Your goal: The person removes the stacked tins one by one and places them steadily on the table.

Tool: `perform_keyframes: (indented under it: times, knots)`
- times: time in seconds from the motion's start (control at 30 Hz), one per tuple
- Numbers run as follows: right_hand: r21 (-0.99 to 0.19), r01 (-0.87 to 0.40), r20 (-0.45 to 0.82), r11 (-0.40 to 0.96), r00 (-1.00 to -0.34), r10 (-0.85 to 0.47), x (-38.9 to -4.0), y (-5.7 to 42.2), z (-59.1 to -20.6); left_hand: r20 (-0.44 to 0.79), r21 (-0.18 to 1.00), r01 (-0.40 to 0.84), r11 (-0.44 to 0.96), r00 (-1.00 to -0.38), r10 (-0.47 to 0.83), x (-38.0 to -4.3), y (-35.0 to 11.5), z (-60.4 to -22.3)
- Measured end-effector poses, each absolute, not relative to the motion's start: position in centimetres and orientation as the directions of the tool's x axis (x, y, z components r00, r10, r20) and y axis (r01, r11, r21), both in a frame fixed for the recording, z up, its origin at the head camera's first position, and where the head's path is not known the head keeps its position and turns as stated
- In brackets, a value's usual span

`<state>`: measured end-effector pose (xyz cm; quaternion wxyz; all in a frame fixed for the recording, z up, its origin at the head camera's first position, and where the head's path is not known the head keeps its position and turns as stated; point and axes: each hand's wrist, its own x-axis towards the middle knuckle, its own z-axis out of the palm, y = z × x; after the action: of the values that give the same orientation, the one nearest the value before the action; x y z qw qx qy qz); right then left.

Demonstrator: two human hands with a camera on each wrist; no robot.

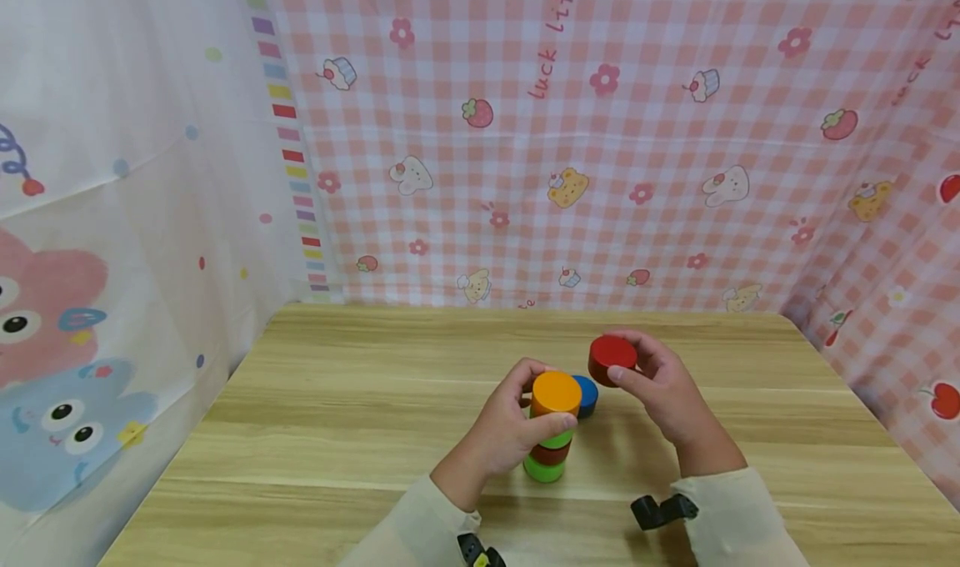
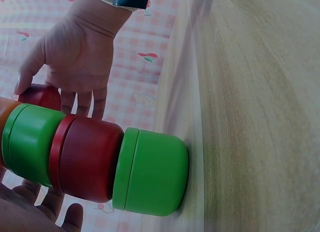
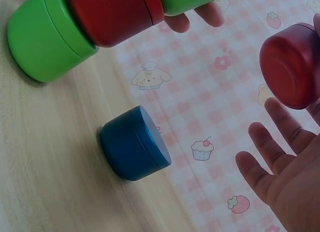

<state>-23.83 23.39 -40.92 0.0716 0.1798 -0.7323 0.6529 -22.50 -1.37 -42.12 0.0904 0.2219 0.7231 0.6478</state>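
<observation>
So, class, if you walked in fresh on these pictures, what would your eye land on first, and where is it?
First, the stack of jars near the middle of the wooden table: green at the bottom, then red, green and an orange one on top, steadied by the left hand. Next, the red jar held up in the fingers of the right hand, above and right of the stack. A blue jar sits on the table just behind the stack.
</observation>
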Motion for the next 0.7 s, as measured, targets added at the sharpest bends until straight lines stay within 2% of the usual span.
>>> perform_keyframes:
  times: [0.37, 0.7]
  knots:
    - [-0.937, -0.333, 0.317, 0.105, -0.938, -0.141, -24.18, 24.08, -41.39, 0.149, 0.979, 0.193, 0.058, -0.887, 0.437, -22.43, -1.38, -42.18]
    - [-0.933, -0.359, 0.353, 0.023, -0.925, -0.14, -24.29, 24.44, -41.88, 0.153, 0.977, 0.203, 0.068, -0.886, 0.438, -22.28, -1.35, -41.99]
